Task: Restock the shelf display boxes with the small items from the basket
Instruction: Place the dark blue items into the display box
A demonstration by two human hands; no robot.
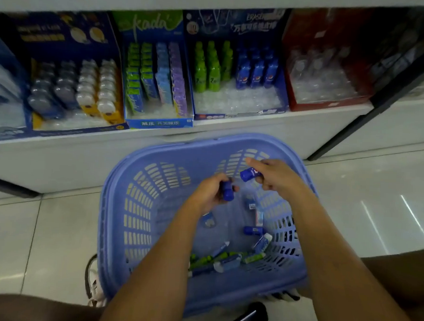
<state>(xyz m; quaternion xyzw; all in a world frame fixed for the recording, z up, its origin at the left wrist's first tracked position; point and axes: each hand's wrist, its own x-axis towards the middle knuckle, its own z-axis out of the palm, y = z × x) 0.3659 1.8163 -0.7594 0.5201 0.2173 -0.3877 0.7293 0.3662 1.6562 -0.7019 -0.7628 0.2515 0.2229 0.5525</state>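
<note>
Since the left hand (208,193) and right hand (274,174) each grip a blue bottle eraser (227,191) in curled fingers, stand both upright among the eraser display box's (240,115) blue rows.

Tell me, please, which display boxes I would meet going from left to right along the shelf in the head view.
dark blue box of round grey and white items, green-topped Kada box, blue box of green and blue bottles, red box of clear items.
</note>
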